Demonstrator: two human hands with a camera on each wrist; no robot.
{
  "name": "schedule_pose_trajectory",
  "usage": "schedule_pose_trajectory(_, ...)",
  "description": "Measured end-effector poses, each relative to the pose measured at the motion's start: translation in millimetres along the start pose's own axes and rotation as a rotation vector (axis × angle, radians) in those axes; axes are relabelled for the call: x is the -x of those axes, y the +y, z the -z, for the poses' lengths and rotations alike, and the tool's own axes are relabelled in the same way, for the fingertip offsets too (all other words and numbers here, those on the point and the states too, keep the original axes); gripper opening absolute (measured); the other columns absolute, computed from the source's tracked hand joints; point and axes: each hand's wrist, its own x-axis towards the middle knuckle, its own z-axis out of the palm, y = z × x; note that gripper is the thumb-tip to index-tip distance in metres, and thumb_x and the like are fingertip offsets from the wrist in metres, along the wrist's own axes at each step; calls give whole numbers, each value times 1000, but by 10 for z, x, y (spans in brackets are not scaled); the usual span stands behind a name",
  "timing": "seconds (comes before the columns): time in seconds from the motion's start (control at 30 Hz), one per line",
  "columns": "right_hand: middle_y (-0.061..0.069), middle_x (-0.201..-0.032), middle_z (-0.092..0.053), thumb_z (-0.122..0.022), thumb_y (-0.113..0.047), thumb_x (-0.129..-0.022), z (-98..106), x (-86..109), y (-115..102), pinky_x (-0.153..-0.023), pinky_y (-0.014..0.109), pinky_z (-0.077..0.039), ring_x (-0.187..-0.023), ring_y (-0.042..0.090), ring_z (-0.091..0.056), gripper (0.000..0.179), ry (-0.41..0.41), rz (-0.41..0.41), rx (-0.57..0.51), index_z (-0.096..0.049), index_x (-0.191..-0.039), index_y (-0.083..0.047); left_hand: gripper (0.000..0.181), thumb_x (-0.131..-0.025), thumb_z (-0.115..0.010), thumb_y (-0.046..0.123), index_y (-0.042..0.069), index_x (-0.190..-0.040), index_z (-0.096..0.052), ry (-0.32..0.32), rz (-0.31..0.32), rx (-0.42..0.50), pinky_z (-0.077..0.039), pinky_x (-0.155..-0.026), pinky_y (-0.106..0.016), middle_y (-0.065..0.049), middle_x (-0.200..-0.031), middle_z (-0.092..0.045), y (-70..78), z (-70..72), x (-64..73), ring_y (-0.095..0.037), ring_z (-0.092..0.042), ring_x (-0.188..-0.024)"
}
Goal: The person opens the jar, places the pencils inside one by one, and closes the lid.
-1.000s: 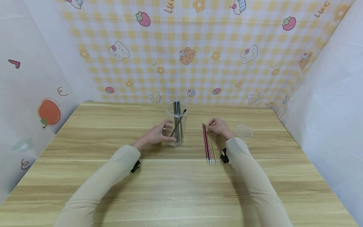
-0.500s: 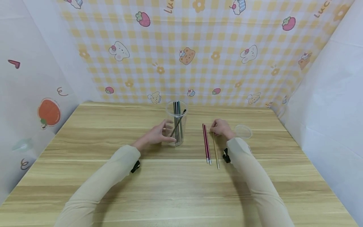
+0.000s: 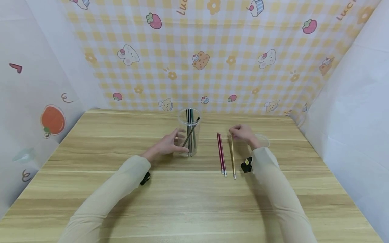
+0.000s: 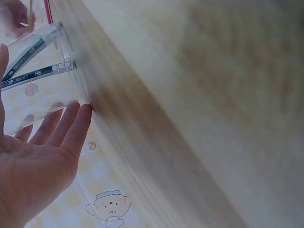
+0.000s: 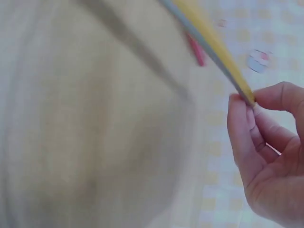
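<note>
A tall clear plastic cup stands upright with several dark pencils inside, one leaning across the others. My left hand holds the cup from the left side, thumb in front and fingers curved round the back. In the left wrist view, pencils marked HB show through the clear wall. My right hand pinches the far end of a yellow pencil between thumb and fingertips. The right wrist view shows that pencil raised above the table, its shadow apart from it.
Two red pencils lie side by side on the wooden table, between the cup and my right hand. A clear round lid lies beyond my right wrist, partly covered by it. A checked cloth wall rises behind the table.
My right hand has drawn the yellow pencil rightward, away from the two red ones, and lifted its far end. My left hand and the cup have stayed in place.
</note>
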Motion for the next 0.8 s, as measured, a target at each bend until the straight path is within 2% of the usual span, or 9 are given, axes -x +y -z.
schedule_pose_trajectory(0.1, 29, -113, -49, -45, -7, -88, 93, 6, -29, -79, 35, -47, -83, 24, -56, 33, 4, 22, -157, -49, -112, 15, 81, -69, -75, 30, 11, -132, -27, -3, -9, 8, -32, -95, -41, -16, -126, -44, 0, 2, -2, -28, -43, -112)
schedule_pose_trajectory(0.17, 29, -115, -47, -45, -5, -87, 141, 6, -45, -80, 35, -47, -82, 22, -55, 34, 13, 38, -236, -46, -114, 16, 81, -70, -74, 32, 11, -132, -27, -3, -19, 8, -32, -95, -42, -16, -125, -44, 2, 4, 1, -29, -43, -112)
schedule_pose_trajectory(0.3, 20, -105, -50, -47, -7, -89, 208, 30, -80, -78, 29, -48, -78, 15, -56, 37, 56, 50, -346, -43, -117, 16, 80, -71, -73, 36, 10, -131, -28, -3, -61, -14, -32, -95, -45, -20, -125, -43, 14, 4, 24, -32, -43, -112)
schedule_pose_trajectory(0.4, 17, -103, -51, -47, -7, -89, 241, 66, -122, -75, 24, -48, -78, 14, -57, 36, 88, 73, -411, -42, -116, 16, 80, -70, -73, 37, 11, -131, -28, -3, -62, -11, -32, -94, -45, -20, -125, -43, 20, 5, 32, -32, -44, -111)
schedule_pose_trajectory(0.57, 16, -100, -53, -48, -5, -89, 271, 148, -239, -74, 23, -49, -78, 14, -56, 30, 130, 119, -570, -45, -112, 13, 80, -69, -75, 32, 14, -131, -28, -4, -13, 17, -33, -95, -42, -16, -125, -44, 10, 7, 10, -28, -44, -111)
schedule_pose_trajectory(0.67, 9, -94, -55, -53, -5, -87, 277, 197, -323, -74, 23, -49, -77, 13, -57, 20, 136, 137, -682, -51, -104, 5, 80, -68, -75, 30, 15, -131, -29, -3, -3, 16, -33, -95, -40, -15, -125, -44, 7, 4, 2, -27, -44, -111)
schedule_pose_trajectory(0.8, 7, -94, -55, -55, -4, -86, 276, 255, -431, -74, 22, -48, -77, 13, -57, 11, 126, 174, -789, -53, -96, -1, 78, -69, -75, 30, 15, -131, -29, -4, -4, 10, -33, -95, -39, -14, -125, -44, 3, 1, -1, -26, -44, -111)
